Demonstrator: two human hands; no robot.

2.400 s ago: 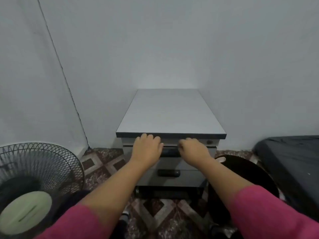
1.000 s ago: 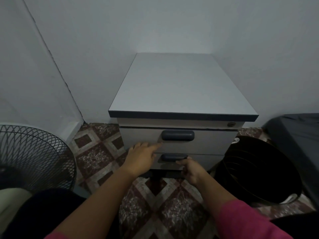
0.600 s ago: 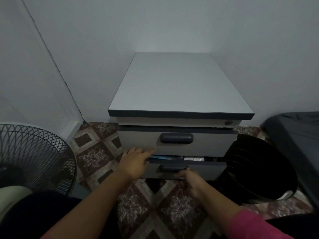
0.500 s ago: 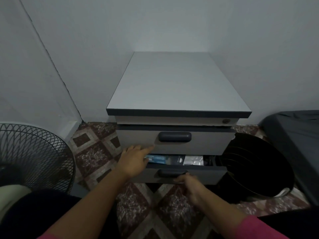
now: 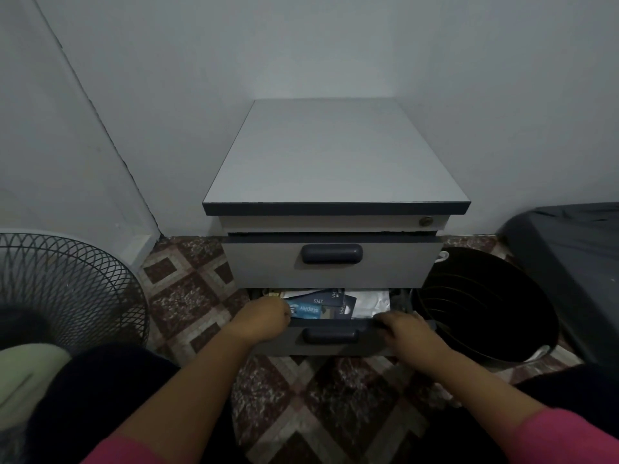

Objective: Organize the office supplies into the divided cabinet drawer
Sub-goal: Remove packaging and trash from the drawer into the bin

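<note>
The grey cabinet [image 5: 335,155] stands in the corner, its upper drawer [image 5: 331,262] shut. Below that, the bottom drawer [image 5: 335,336], closed a second ago, now stands part open, so the supplies are reachable and sorting can begin. Inside it, just behind its front panel, lie a blue stapler box [image 5: 306,311], dark packets [image 5: 331,299] and white paper [image 5: 370,304]. The right hand [image 5: 407,333] grips the panel's top edge; the left hand [image 5: 264,318] curls at the drawer's left end, touching the stapler box, though whether it pinches it I cannot tell.
</note>
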